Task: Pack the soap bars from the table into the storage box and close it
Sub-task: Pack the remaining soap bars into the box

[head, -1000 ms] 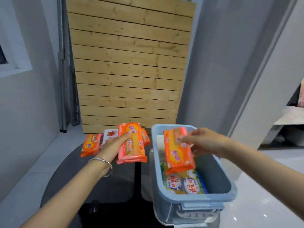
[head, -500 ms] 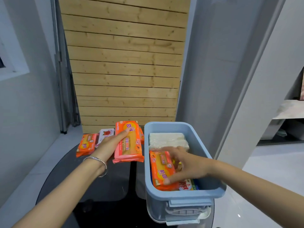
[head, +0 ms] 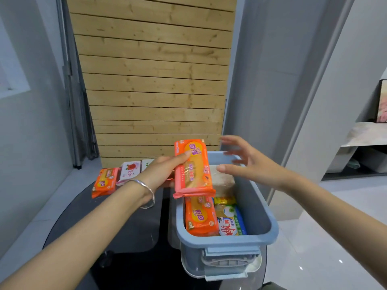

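My left hand [head: 160,172] holds an orange-and-pink soap pack [head: 193,168] over the left rim of the blue storage box [head: 270,225]. My right hand [head: 249,164] hovers empty above the box's far end, fingers spread, just right of that pack. Inside the box lie an orange soap pack [head: 201,216], a white-and-blue pack [head: 230,222], a small yellow one [head: 225,200] and a pale white block [head: 223,181]. On the dark table [head: 129,227] to the left remain an orange pack [head: 104,182] and two white packs [head: 130,170].
The box stands at the table's right edge, its front latch [head: 227,262] facing me. A wooden slat panel [head: 155,80] leans on the wall behind. White floor lies to the right, with a low shelf [head: 366,132] farther off. No lid is in view.
My right hand let go of the orange pack in the box and rose out, open. My left hand carried its pack rightward to the box rim.
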A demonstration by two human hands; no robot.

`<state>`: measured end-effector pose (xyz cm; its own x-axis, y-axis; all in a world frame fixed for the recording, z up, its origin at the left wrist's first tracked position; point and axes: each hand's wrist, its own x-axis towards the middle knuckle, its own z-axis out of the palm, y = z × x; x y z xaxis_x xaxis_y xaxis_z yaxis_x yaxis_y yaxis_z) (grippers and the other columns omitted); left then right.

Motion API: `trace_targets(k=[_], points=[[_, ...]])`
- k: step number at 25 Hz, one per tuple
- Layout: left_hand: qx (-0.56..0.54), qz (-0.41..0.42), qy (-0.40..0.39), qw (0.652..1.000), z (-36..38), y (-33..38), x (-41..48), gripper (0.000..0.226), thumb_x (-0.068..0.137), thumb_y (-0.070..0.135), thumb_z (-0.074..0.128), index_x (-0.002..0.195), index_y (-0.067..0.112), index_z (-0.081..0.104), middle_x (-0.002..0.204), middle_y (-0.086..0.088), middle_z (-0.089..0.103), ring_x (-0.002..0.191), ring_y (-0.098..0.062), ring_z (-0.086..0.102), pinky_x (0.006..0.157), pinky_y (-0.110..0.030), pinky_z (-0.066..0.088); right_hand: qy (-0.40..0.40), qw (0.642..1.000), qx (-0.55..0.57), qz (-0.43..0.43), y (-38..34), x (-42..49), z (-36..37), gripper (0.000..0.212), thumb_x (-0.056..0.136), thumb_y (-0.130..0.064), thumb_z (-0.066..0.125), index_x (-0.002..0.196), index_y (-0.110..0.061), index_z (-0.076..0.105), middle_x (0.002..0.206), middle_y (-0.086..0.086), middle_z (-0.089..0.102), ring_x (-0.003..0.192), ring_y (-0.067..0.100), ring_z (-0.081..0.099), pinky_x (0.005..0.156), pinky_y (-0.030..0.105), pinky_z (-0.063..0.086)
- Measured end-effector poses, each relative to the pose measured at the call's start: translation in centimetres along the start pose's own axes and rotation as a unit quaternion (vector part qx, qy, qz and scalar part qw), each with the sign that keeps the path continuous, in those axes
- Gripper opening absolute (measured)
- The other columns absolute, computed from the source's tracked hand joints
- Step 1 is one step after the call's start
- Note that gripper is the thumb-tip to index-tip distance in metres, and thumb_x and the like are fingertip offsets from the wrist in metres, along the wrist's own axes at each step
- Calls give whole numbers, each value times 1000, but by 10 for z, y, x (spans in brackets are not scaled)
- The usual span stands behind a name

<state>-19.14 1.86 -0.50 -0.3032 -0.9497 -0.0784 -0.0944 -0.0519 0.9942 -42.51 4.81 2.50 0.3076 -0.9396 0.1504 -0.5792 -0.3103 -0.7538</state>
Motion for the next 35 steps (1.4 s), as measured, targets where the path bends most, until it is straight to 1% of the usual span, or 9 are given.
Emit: trace_targets(k=[4,8,11,14,18,21,25,31,35], points=[[-20,-71,-60,996,42,7,14,27,84,38,61,85,11,66,74,-7,72,68,-20,69,69,-34,58,-119,971,-190,-80,-3,-4,4,108,59,-62,77,145,-48,13,152,-21,11,142,6,15,113,28,29],[86,-79,-114,987,54,-4,19,37,86,46,54,93,11,64,79,-9,70,70,-23,68,78,-38,58,-119,968,-217,-51,11,-9,3,107,59,-56,81,143,-44,16,139,-14,29,131,5,31,110,29,38],[355,64,-101,927,41,-10,18,37,85,58,45,94,28,65,95,2,70,90,-17,65,82,-33,52,-124,962,-239,-54,28,-15,5,103,58,-59,79,140,-46,19,135,-16,34,126,4,36,107,25,36],[484,148,17,862,23,-24,23,65,82,50,57,139,26,36,148,1,37,138,-19,28,113,-38,27,-134,945,-295,-44,41,-17,10,102,54,-66,76,138,-46,21,135,-16,38,122,6,35,107,24,28],[329,63,2,942,15,-46,22,94,79,33,69,148,20,8,158,-1,9,144,-19,13,114,-38,21,-178,923,-340,-29,51,-10,24,102,54,-72,72,138,-44,22,142,-15,41,130,10,35,114,29,16],[183,44,21,982,14,-55,23,78,80,19,70,142,24,22,143,-3,40,119,-15,51,88,-23,51,-174,912,-370,-34,50,-4,29,98,55,-74,69,138,-42,28,140,-14,42,128,8,35,113,28,18],[97,0,20,995,13,-63,24,61,84,11,62,137,26,36,93,10,62,73,-1,63,46,-9,48,-187,917,-351,-20,50,-10,28,91,60,-77,62,140,-47,31,145,-17,42,134,12,33,110,24,15],[84,8,-9,996,-5,-65,23,51,84,36,60,132,36,41,130,4,57,103,-4,62,79,-24,55,-263,880,-394,-25,39,-3,35,75,76,-67,57,143,-49,29,154,-13,32,144,12,24,120,37,5],[129,-14,110,985,-66,-78,40,57,88,40,53,140,21,39,145,-2,43,131,-19,42,110,-40,35,-181,958,-220,-18,19,24,22,54,79,-53,64,130,-40,52,134,-15,53,124,3,48,110,30,38]])
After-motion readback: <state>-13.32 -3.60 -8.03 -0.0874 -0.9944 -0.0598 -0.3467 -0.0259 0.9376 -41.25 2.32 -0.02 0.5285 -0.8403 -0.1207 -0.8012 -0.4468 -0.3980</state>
